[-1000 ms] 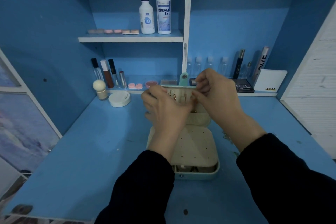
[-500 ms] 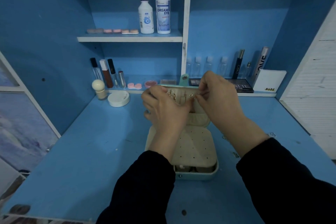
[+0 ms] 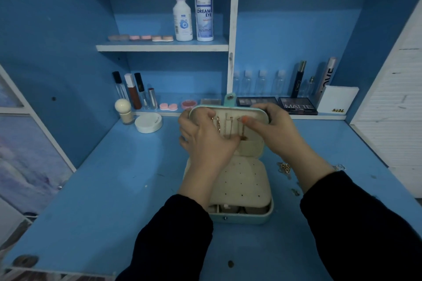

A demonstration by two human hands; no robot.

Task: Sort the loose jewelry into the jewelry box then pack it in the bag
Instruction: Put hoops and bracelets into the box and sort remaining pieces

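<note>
A mint-green jewelry box stands open in the middle of the blue desk, its cream perforated insert lying flat. The lid stands upright, and several gold chains hang inside it. My left hand curls round the lid's left edge, with its thumb lying across the lower ends of the chains. My right hand grips the lid's top right corner, the thumb pressing on the lining beside a chain. Loose gold jewelry lies on the desk right of the box. No bag is in view.
A white round compact and a round-topped bottle stand at the back left. Eyeshadow palettes and a white box line the low back ledge. Two solution bottles sit on the upper shelf. A small silver piece lies far right.
My right hand has gone from pinching a chain in front of the lid to gripping the lid's top right corner. The hanging chains now show between my hands.
</note>
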